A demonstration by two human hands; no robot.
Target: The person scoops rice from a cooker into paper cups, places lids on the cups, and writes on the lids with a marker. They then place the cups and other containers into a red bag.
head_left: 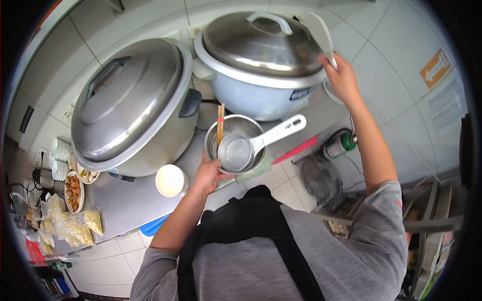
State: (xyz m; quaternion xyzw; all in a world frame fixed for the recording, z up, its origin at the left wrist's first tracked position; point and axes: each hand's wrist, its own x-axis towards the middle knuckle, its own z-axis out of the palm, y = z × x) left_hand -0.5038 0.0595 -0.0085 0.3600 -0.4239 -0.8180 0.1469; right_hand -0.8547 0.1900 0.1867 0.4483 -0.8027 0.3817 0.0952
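Note:
My left hand point(207, 174) is closed on the near left rim of a steel bowl point(240, 122). A white-handled ladle point(279, 133) and a pair of wooden chopsticks point(220, 123) lean in that bowl. My right hand point(342, 79) is raised, its fingers wrapped round the handle of a white rice paddle point(320, 33), blade upward. The paddle is beside the right edge of a pale blue rice cooker point(251, 95), whose steel lid point(241, 42) is on. A cloth point(255, 173) hangs below the bowl at the counter edge.
A large steel cooker point(135, 105) with its lid on stands at left. A white cup point(170, 180) is near the counter's front edge. Farther left are a dish of brown food point(74, 192), bags of yellow food point(80, 226) and stacked cups point(59, 158). A fan point(321, 180) stands below right.

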